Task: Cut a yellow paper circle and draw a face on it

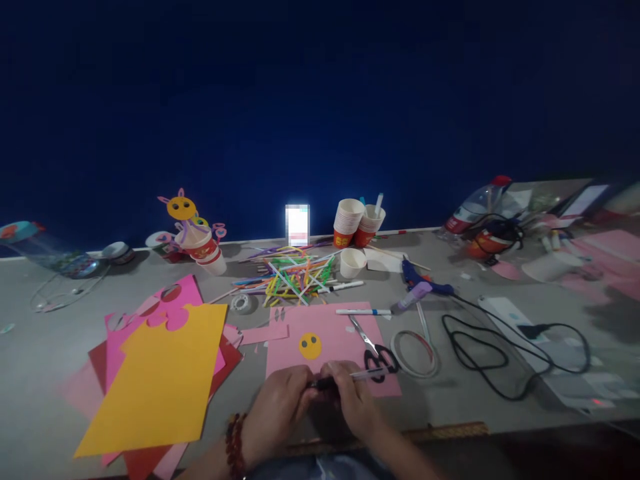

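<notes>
Close to the table's front edge, my left hand [281, 402] and my right hand [356, 402] meet over a pen [369, 373]. The pen has a black end and a clear barrel that sticks out to the right past my right hand's fingers. My left hand's fingers close round its dark end; my fingers partly hide it. Beyond my hands lies a pink paper sheet [287, 320], bearing a yellow paper circle [311, 346] with two dark eye spots. Black-handled scissors [371, 343] rest on the sheet's right side, beneath the barrel's line of sight. A marker [363, 312] lies along its far edge.
Stacked yellow and pink papers [165, 380] lie left. Loose coloured sticks [300, 273], a tape roll [241, 304] and paper cups [349, 222] stand behind. Rightward are a glue gun [425, 283], black cable [480, 367], power strip [515, 327] and bottle [475, 210].
</notes>
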### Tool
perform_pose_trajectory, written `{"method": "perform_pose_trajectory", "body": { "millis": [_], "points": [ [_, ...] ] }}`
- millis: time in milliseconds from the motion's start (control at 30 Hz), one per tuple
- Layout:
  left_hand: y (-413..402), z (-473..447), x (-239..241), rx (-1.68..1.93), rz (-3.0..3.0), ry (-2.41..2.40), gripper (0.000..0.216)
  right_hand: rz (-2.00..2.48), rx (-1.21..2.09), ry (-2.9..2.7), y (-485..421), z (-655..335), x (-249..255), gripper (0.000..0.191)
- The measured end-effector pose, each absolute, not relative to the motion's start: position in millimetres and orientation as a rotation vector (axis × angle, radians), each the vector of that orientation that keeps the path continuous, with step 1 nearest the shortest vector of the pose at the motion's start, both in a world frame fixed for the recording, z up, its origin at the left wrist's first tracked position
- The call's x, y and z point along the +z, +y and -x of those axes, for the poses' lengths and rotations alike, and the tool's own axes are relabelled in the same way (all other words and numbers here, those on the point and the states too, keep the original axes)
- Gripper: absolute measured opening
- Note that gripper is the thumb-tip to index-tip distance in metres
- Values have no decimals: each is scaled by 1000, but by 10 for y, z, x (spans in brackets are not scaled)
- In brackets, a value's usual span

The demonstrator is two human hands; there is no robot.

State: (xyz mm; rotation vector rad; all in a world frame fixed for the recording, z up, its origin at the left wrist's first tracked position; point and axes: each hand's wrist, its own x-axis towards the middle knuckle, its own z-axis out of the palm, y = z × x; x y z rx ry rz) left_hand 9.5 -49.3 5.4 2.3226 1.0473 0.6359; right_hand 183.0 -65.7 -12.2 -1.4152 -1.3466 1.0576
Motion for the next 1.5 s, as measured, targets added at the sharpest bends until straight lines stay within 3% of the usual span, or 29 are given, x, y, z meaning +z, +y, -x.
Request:
{"method": "perform_pose_trajectory", "body": {
  "millis": [133,367,600,800,1200,1500],
  "points": [
    [-504,-134,110,595,-2289,1078,45,1411,1022,-1325,-636,-1818,-155,61],
    [-477,-170,117,389,-2263,1179,19,1400,1006,-1390,-542,-1847,-120,59],
    [-187,-32,245,387,-2384,1294,15,1248,1349,-1323,-294,-2082,50,49],
    [251,16,260,348,-2589,1544,24,1520,852,-1641,-152,-2700,55,36],
    [662,-295,31,315,-2700,1683,15,1826,75,-2131,174,-2973,4,19],
    [756,-174,-20,367,-2733,1632,15,1926,-44,-2232,177,-3037,-124,23]
  ]
}}
